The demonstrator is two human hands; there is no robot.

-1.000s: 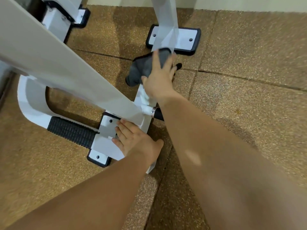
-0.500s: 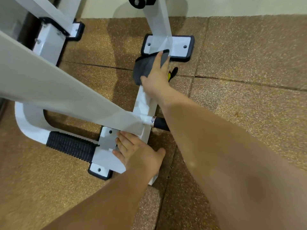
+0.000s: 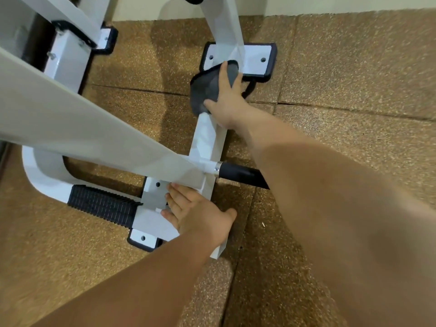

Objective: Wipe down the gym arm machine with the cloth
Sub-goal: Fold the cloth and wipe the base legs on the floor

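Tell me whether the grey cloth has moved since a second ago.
Yes. The grey cloth, under the right hand, has slid along the white base bar toward the far foot plate.

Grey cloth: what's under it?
The white base bar runs in under the cloth, by the far foot plate. The right hand presses flat on top. The bar's surface beneath and its joint with the upright are covered.
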